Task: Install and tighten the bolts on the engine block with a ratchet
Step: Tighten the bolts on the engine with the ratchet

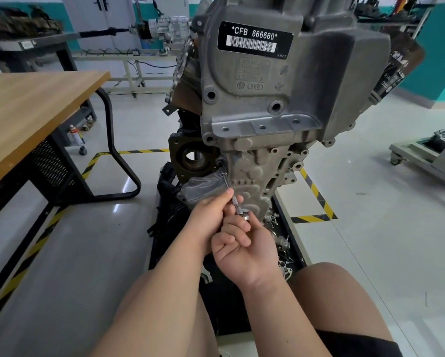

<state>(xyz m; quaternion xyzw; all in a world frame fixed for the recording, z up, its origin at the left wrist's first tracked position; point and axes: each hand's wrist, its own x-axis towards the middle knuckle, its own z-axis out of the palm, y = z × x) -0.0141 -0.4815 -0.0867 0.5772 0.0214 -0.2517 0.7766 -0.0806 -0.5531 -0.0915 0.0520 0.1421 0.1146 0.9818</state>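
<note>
Glossy grey floor [87, 253] marked with yellow-and-black tape lies under my knees, in front of the engine block [255, 176]. Low against the block's face, my right hand [244, 251] curls its grip round the chrome head of the ratchet [243, 215], ready to supply the turn. My left hand [211, 215] pinches the knurled extension bar [226, 182] just ahead of it, which I judge keeps the bar lined up. The bar slants up and left to a bolt hole near the block's left edge, beside the round dark opening. The bolt itself is hidden under the tip, so I cannot tell how far in it sits. Several other holes across the block look empty, so I judge most of the job remains.

At the block's foot, a black tray [297, 249] holds loose metal fittings within reach. Left of the block stands a wood-topped worktop [36, 106]. High on the block is a barcode label [255, 38]. Beyond it are teal walls [442, 60], a wheeled cart [422, 155] and benches of other machinery.
</note>
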